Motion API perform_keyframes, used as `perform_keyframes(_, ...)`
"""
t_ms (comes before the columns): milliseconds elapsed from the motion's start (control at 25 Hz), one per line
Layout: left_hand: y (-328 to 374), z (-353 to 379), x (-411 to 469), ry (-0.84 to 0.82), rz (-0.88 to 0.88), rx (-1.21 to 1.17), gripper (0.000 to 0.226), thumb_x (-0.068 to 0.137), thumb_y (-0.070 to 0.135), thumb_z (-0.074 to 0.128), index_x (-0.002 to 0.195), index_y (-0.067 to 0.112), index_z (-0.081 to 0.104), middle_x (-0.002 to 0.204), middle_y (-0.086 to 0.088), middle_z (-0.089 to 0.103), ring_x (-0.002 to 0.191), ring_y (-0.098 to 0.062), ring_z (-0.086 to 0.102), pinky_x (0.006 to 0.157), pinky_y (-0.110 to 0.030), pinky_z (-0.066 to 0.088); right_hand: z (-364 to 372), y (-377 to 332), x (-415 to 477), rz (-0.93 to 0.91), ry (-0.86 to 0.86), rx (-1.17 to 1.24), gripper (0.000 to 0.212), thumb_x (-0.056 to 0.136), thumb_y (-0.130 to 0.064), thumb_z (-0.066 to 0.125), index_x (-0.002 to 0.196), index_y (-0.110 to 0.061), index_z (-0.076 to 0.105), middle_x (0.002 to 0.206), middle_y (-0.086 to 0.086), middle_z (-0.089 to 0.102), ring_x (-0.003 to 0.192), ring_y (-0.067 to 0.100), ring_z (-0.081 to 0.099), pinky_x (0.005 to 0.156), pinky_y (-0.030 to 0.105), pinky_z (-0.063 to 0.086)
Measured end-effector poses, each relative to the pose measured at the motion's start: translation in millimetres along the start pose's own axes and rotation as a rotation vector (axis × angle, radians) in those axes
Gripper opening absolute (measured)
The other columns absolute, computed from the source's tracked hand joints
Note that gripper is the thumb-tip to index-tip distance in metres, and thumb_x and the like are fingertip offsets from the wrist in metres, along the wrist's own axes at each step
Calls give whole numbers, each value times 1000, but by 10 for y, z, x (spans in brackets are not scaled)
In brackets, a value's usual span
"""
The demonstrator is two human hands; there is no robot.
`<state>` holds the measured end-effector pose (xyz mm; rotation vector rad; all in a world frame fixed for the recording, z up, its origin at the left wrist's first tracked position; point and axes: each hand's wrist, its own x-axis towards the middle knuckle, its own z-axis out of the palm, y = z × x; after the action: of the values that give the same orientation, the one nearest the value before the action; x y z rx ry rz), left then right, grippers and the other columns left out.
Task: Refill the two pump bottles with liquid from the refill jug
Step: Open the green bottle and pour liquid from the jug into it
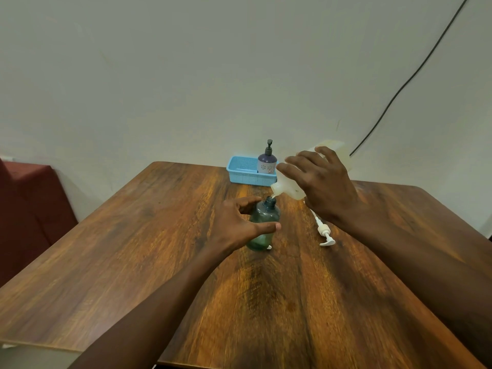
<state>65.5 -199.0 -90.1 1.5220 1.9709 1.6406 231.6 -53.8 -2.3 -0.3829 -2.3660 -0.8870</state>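
A dark green translucent bottle (265, 222) stands upright mid-table with its neck uncovered. My left hand (237, 225) wraps around its left side, thumb across the front. My right hand (322, 182) grips a pale translucent refill jug (288, 186) tilted down to the left, its spout just above the green bottle's mouth. A thin stream runs from spout to mouth. A white pump head (324, 233) with its tube lies flat on the table to the right of the bottle. A purple pump bottle (267, 162), black pump on, stands in the basket behind.
A light blue perforated basket (243, 173) sits at the table's far edge by the wall. The wooden table (159, 262) spreads wide in front of me. A dark red seat (29, 203) is at the left. A black cable (415, 73) runs down the wall at right.
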Motion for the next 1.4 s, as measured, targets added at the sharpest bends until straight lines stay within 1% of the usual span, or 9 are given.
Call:
perform_keyframes(80, 3, 3, 2, 3, 1, 5, 77, 59, 48, 97, 127, 20, 72, 121, 8, 74, 101, 13, 64, 81, 0, 46, -1, -4, 3, -11, 1, 2, 65, 77, -3, 76, 137, -16, 57, 135, 16, 63, 124, 38, 57, 108, 57, 37)
perform_keyframes(280, -2, 3, 12, 0, 5, 22, 79, 61, 50, 96, 129, 20, 71, 124, 7, 73, 104, 6, 66, 81, 1, 45, -35, -8, 19, -58, 51, 8, 57, 79, 0, 70, 133, -14, 60, 133, 17, 64, 121, 39, 59, 106, 57, 38)
perform_keyframes(360, -3, 1, 14, 0, 8, 24, 79, 61, 50, 96, 129, 20, 71, 125, 7, 73, 105, 5, 67, 82, 0, 46, -43, -19, 24, -79, 62, 5, 56, 79, -1, 71, 132, -15, 60, 133, 17, 64, 121, 38, 59, 105, 56, 38)
perform_keyframes(520, -1, -2, 2, -1, 13, 31, 79, 60, 52, 95, 129, 21, 71, 123, 8, 74, 102, 9, 66, 83, -2, 48, -23, -24, 28, -88, 39, -6, 59, 78, -6, 77, 134, -16, 58, 137, 16, 61, 124, 38, 57, 108, 56, 36)
perform_keyframes(680, -8, -7, 0, 0, 6, 40, 80, 60, 53, 95, 129, 22, 71, 123, 8, 74, 104, 7, 66, 84, -4, 49, -25, -27, 41, -110, 42, -15, 55, 83, -7, 72, 134, -17, 57, 136, 15, 61, 125, 37, 56, 109, 56, 35)
perform_keyframes(840, 1, -6, -2, 0, 9, 37, 79, 61, 51, 95, 129, 21, 71, 124, 7, 74, 99, 15, 62, 83, -2, 48, -13, -29, 54, -135, 51, -18, 54, 84, -6, 71, 135, -17, 56, 136, 16, 62, 126, 37, 56, 110, 56, 35)
perform_keyframes(1000, -8, -3, -2, -1, 4, 41, 80, 60, 53, 95, 129, 21, 70, 124, 7, 74, 99, 14, 63, 83, -2, 48, 4, -29, 64, -153, 49, -34, 55, 84, -10, 76, 135, -18, 56, 136, 15, 62, 126, 37, 56, 111, 56, 35)
perform_keyframes(1320, 11, -2, -13, -17, 0, 32, 77, 62, 46, 96, 130, 21, 70, 124, 7, 73, 97, 18, 61, 81, -1, 47, 27, -16, 86, -207, 63, -79, 58, 83, -12, 79, 136, -19, 55, 137, 15, 61, 126, 37, 57, 112, 54, 35)
perform_keyframes(1400, 12, 3, -13, -20, 0, 36, 77, 63, 47, 96, 130, 22, 69, 125, 7, 73, 98, 16, 61, 81, 0, 47, 26, -6, 83, -222, 69, -87, 58, 83, -11, 79, 136, -19, 54, 137, 15, 61, 126, 37, 57, 112, 54, 34)
